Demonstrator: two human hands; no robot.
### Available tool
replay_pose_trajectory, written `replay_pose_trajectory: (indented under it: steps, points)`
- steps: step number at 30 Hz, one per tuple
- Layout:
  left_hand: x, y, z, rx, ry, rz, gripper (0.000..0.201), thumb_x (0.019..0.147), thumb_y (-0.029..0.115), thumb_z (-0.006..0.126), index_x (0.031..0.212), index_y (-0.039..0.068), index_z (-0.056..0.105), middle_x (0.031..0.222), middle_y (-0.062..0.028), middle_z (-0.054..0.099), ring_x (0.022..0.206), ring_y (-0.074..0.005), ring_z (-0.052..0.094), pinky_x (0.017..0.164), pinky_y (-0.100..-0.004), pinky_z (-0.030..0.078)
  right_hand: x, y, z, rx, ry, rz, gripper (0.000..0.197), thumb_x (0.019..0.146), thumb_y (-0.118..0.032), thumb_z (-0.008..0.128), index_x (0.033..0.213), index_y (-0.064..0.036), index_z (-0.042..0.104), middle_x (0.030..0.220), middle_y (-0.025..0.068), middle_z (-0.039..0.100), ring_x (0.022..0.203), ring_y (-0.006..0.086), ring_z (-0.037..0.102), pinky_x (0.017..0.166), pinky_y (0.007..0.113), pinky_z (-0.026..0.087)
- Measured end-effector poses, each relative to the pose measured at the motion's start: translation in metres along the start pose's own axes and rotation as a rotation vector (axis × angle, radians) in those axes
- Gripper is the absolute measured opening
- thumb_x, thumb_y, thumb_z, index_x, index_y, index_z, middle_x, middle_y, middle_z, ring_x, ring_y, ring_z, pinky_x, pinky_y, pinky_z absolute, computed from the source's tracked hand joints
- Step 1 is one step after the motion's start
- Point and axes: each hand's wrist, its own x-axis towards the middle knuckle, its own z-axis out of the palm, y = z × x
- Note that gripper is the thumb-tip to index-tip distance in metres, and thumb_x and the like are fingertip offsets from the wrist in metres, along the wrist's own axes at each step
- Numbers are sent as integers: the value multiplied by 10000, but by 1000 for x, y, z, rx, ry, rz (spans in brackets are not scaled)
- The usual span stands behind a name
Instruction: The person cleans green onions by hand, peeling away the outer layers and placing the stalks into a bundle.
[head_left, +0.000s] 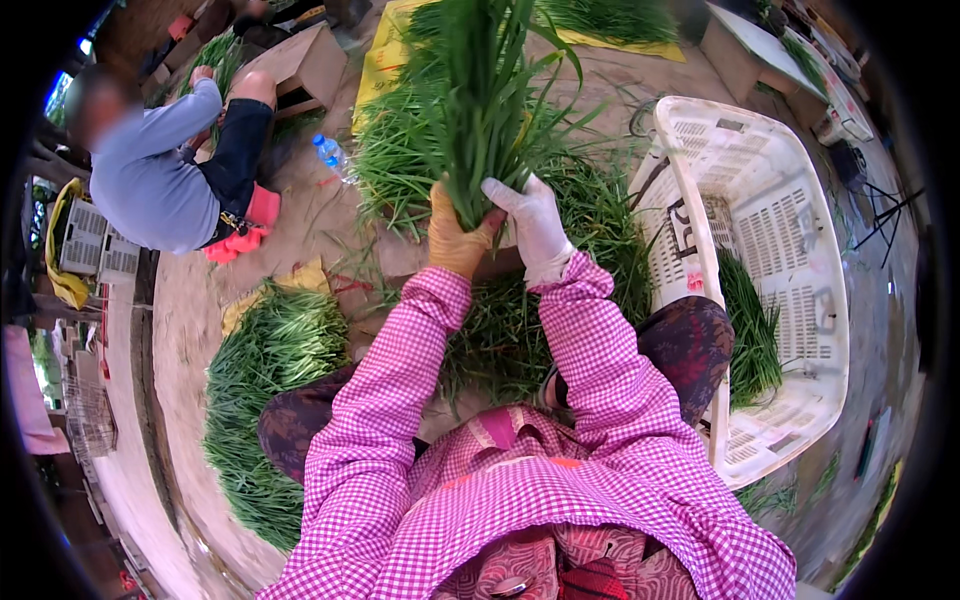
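Out in front of me, a bunch of chives (480, 120) stands upright with its long green leaves pointing away. My left hand (458, 232), in a yellow glove, is wrapped round its lower end. My right hand (530, 222), in a white glove, grips the same bunch from the right side with its fingers against the stems. Beyond the hands lies a heap of loose chives (395, 165), partly hidden by the bunch. More loose leaves (520, 330) cover the ground between my legs. By my left knee lies a pile of chives (265, 390) with pale stem ends.
At my right stands a white plastic crate (770, 200) with some chives (745, 330) inside. A water bottle (330, 152) is on the floor. Another person (160, 180) sits at far left, handling greens. Yellow sacking (385, 60) lies beneath the far heap; a low bench (765, 60) stands far right.
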Motion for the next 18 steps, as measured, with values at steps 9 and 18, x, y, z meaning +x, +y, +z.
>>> replay_pose_trajectory:
  steps: [9,18]
  points:
    - [15,-57,-52,231,-185,-319,393,822,129,640,1191,69,519,1201,-72,554,1071,-188,522,875,-325,466,33,39,-26,-678,-189,52,427,820,-163,656,1225,-105,532,1087,75,613,990,189,558,885,291,410]
    - [29,-21,-57,-80,-98,-28,690,691,-52,727,1302,92,441,1178,-37,552,1073,-177,517,917,-302,445,47,87,-60,-1134,-89,-117,312,867,-228,596,1127,-56,587,1015,97,645,938,220,593,835,328,450]
